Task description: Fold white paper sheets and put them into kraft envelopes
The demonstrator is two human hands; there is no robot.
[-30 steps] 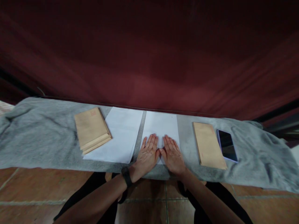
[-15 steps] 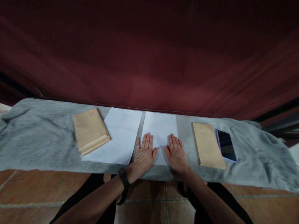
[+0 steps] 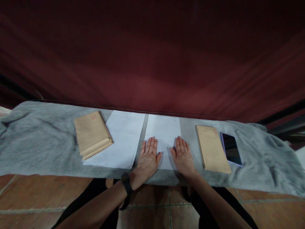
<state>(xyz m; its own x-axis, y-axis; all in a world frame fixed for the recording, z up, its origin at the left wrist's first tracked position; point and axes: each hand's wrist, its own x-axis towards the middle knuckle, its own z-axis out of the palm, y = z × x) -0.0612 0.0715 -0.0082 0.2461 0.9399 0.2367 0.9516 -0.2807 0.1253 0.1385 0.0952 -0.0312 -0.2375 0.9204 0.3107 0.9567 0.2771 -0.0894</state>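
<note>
A white sheet of paper [image 3: 163, 131] lies on the grey cloth [image 3: 43, 140] in front of me. My left hand [image 3: 148, 158] lies flat with fingers stretched out on the sheet's lower left part. My right hand [image 3: 183, 156] lies flat the same way on its lower right edge. The two hands are a little apart, with bare paper between them. A dark band sits on my left wrist.
Left of the sheet lies a stack of white paper [image 3: 122, 136] with brown envelopes [image 3: 91, 133] partly on it. To the right are more brown envelopes [image 3: 212, 148] and a dark phone [image 3: 230, 148]. A dark red curtain [image 3: 152, 57] hangs behind; tiled floor [image 3: 28, 197] is below.
My hands have slid apart along the sheet: the right one moved right towards the paper's edge, the left one stayed near the left side. Both stay flat.
</note>
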